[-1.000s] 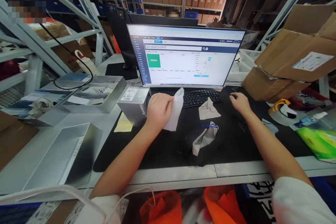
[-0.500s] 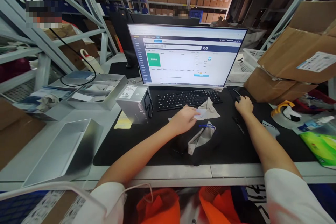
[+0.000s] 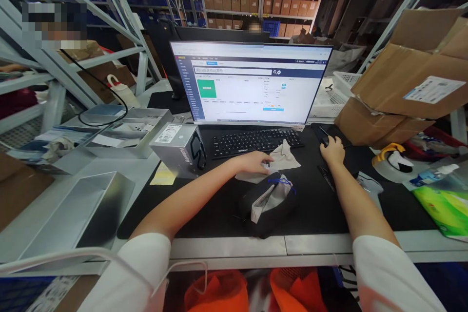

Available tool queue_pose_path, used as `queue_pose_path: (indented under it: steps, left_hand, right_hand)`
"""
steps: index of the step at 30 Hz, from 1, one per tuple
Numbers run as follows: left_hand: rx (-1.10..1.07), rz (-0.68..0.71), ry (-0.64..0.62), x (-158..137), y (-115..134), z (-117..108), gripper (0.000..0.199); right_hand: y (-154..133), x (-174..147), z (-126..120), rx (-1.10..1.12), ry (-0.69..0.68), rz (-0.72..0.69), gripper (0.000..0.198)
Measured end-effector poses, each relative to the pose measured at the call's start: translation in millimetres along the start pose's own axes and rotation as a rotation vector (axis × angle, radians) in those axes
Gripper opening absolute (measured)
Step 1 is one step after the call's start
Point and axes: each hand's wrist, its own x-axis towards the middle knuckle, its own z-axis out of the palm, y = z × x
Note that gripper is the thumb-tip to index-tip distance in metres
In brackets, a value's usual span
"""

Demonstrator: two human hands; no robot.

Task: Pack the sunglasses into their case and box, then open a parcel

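Note:
My left hand [image 3: 255,162] rests over a crumpled grey cloth [image 3: 285,156] in front of the keyboard. Its fingers are curled down and closed at a small pale, clear-looking piece that I cannot make out. Just below lies a black pouch [image 3: 243,204] with a grey lining and a blue cord [image 3: 280,181], its mouth partly spread. My right hand [image 3: 333,152] is closed over a dark computer mouse [image 3: 324,140], mostly hidden under the fingers. The keyboard [image 3: 256,143] sits below a lit monitor [image 3: 248,87].
A silver box [image 3: 177,148] stands by a yellow note [image 3: 163,175]. An open silver tray [image 3: 78,214] is at front left. Cardboard boxes [image 3: 413,73], a tape roll [image 3: 393,163] and a green packet [image 3: 440,209] lie on the right. A white cable [image 3: 91,252] crosses the front edge.
My left hand's fingers have curled down further at the cloth. The black pouch's body shows more plainly. The whole view has shifted slightly; my right hand stays on the mouse.

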Motion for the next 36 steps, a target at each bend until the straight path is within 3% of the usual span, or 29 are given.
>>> queue_pose_path:
  steps: [4, 10, 16, 18, 21, 25, 27, 31, 33, 36]
  left_hand:
    - [-0.041, -0.022, -0.138, 7.0, -17.5, 4.1, 0.030]
    - [-0.057, 0.060, -0.099, 10.3, -13.7, 16.5, 0.018]
    - [-0.056, 0.036, -0.054, -6.1, -4.8, 10.3, 0.034]
    - [-0.110, 0.011, 0.006, -14.4, -7.1, 5.7, 0.044]
    - [-0.200, -0.061, 0.203, -25.9, -13.9, 1.5, 0.053]
    - [-0.585, -0.340, 0.464, -37.1, -23.7, 4.3, 0.054]
    - [-0.825, -0.397, 0.584, -42.2, -26.2, 6.7, 0.052]
    - [-1.198, -0.322, 0.673, -56.5, -23.8, 7.0, 0.046]
    - [-1.195, -0.307, 0.631, -64.8, -20.5, 5.7, 0.044]
    - [-1.053, -0.297, 0.625, -74.3, -16.3, 5.7, 0.044]
  right_hand:
    - [1.0, -3.6, 2.9, -0.002, 0.032, -0.011, 0.060]
    - [3.4, -1.8, 7.0, 0.010, 0.065, -0.013, 0.058]
    - [4.4, -0.5, 7.7, 0.036, 0.049, -0.009, 0.057]
    - [4.8, -1.7, 7.1, 0.049, 0.042, -0.001, 0.058]
    - [-0.5, -3.4, 1.2, 0.061, 0.097, -0.011, 0.058]
    - [-32.3, -17.3, -30.1, 0.179, 0.210, -0.119, 0.051]
    - [-54.6, -41.2, -56.0, 0.368, 0.093, -0.250, 0.041]
    - [-83.1, -125.9, -107.5, 0.684, -0.431, -0.671, 0.031]
    - [-86.9, -167.6, -123.9, 0.725, -0.564, -0.762, 0.027]
    - [-89.6, -203.3, -132.8, 0.745, -0.599, -0.767, 0.021]
